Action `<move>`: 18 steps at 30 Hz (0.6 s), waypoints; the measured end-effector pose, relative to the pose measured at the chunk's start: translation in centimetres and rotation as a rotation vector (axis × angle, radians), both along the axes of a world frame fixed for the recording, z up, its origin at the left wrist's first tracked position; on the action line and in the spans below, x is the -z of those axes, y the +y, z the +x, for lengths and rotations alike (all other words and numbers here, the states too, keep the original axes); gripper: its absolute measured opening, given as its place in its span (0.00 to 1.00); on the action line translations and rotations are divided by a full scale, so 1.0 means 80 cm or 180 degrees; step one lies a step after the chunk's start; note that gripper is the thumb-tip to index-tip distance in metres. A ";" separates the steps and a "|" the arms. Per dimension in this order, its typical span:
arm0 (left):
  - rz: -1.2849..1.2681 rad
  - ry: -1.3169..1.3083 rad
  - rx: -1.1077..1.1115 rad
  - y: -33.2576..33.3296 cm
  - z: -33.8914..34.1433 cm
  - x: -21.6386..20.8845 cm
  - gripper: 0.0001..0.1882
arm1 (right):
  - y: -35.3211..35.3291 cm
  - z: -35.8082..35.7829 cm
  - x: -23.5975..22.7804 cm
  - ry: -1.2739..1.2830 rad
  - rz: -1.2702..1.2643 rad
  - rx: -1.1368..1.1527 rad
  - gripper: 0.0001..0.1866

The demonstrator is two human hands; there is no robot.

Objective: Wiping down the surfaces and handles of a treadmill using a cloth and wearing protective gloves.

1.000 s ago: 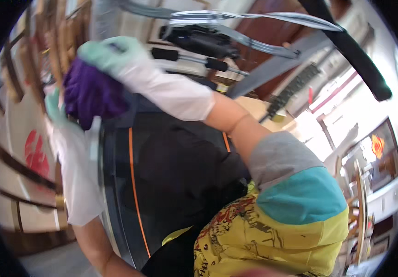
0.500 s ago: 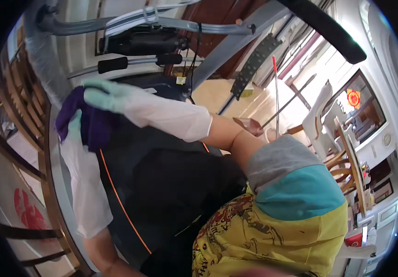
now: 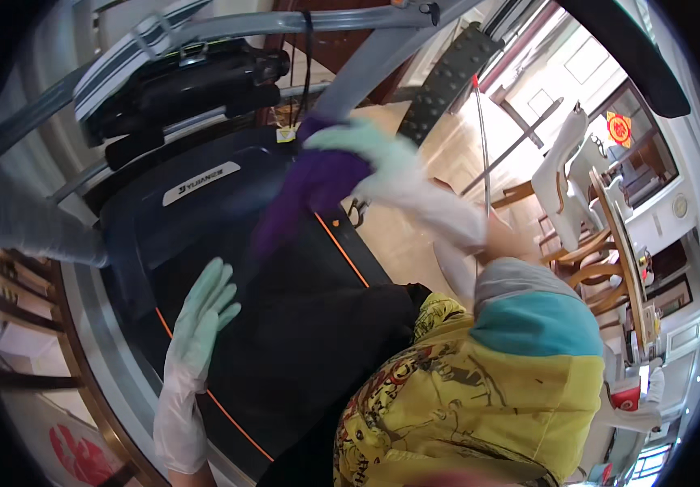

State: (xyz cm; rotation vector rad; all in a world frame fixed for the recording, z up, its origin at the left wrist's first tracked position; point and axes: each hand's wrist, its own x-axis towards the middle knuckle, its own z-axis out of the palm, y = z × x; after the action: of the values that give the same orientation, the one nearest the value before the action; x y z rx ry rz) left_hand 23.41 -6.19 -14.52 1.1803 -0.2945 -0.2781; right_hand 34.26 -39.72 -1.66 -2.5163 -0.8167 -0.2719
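Observation:
My right hand (image 3: 366,150), in a pale green rubber glove with a white sleeve, grips a purple cloth (image 3: 330,183). It is somewhat blurred, and the cloth hangs loose from it near the front right of a treadmill's dark motor cover (image 3: 143,219). My left hand (image 3: 202,321), in a matching glove, is held above the left side of the treadmill belt (image 3: 244,272). Its fingers are stretched out, with nothing in them, well apart from the cloth.
A grey frame bar (image 3: 358,73) and black padded rollers (image 3: 196,93) stand beyond the motor cover. Wooden chair slats (image 3: 17,325) are close on the left. To the right are a studded grey post (image 3: 447,81), a white chair (image 3: 561,187) and a wooden table edge (image 3: 622,252).
My right hand has swept the purple cloth from the far left to the right. My left hand has let go of the cloth, come nearer and opened. The view has shifted.

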 end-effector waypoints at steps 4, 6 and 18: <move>-0.0052 0.0756 0.0121 0.005 0.025 0.030 0.40 | -0.107 0.035 -0.120 -0.2451 -0.1674 0.1166 0.27; -0.0147 0.1050 -0.0146 0.014 0.028 0.059 0.31 | -0.092 0.050 -0.161 -0.2946 -0.2344 0.2248 0.09; -0.0033 0.0993 -0.0337 0.020 0.027 0.064 0.28 | -0.190 0.060 0.098 0.0650 -0.2514 0.2249 0.17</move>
State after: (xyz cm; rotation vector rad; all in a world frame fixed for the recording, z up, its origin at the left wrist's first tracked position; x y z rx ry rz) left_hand 25.54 -4.62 -19.62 1.1195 0.0393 -0.3621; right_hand 39.06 -54.90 -9.53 -3.4277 0.1353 0.1246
